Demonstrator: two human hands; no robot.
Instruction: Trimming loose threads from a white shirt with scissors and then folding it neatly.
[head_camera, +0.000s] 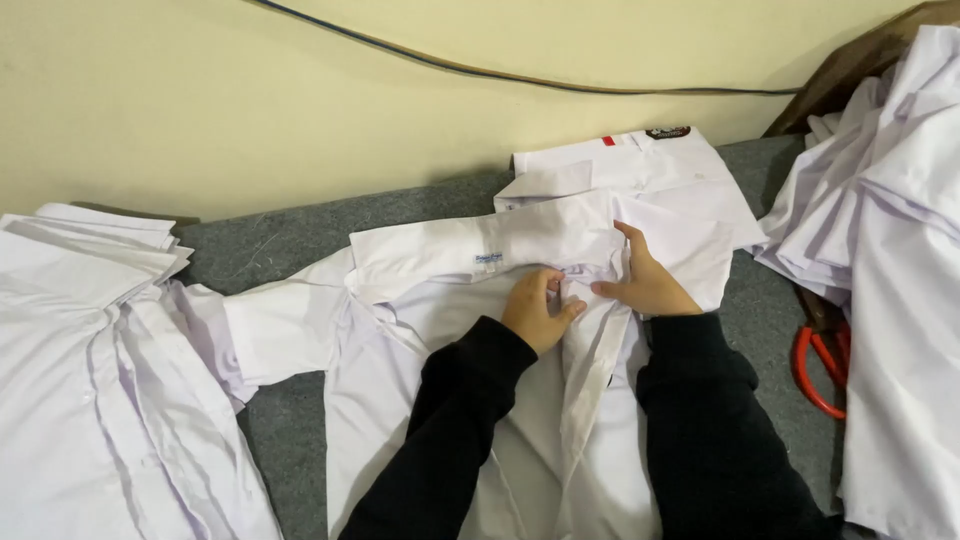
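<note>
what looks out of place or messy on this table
The red-handled scissors at the right edge lie half buried under the heap of white shirts, blades hidden. Otherwise nothing stands out: both hands, left hand and right hand, press the collar of the open white shirt.

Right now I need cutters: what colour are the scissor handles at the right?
Red-orange plastic scissor handles, head view.

Grey felt-covered bench (270, 240), set against a cream wall. White shirt (400, 330) spread flat at its middle, collar toward the wall. Left of that shirt: stack of white shirts (90, 380). Behind it, by the wall: one folded white shirt (640, 165). Right of it: heaped white shirts (890, 250), with orange-handled scissors (818, 370) partly under the heap.
</note>
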